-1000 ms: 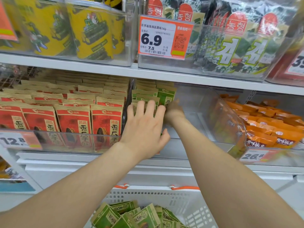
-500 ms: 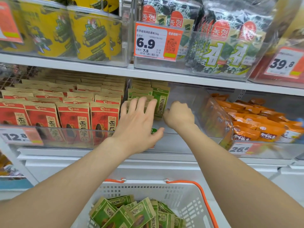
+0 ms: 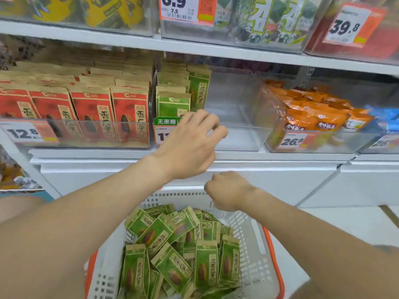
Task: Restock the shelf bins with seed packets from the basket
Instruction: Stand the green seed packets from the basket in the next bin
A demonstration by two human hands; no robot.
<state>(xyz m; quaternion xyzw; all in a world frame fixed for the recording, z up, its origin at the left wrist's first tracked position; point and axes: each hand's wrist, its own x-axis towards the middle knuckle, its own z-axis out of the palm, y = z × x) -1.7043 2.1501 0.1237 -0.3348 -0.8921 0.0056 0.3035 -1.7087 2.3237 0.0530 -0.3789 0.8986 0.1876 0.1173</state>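
Both hands in front of the clear bin [image 3: 235, 137], with the basket [image 3: 254, 234] below it.
Green seed packets [image 3: 173, 102] stand upright in rows in the left part of the clear bin, against its left wall. The left hand [image 3: 190, 145] hovers just in front of the bin's front left corner, covering part of the price tag there. Its grip is slack, with blurred, loosely bent fingers that hold nothing. The right hand [image 3: 228, 190] hangs below the bin, over the basket's far rim, its grip closed into a fist with nothing seen inside. Loose green packets [image 3: 172, 247] lie heaped in the basket. Red packets [image 3: 90, 111] fill the neighbouring bin to the left, and orange packets [image 3: 313, 115] fill the one to the right.
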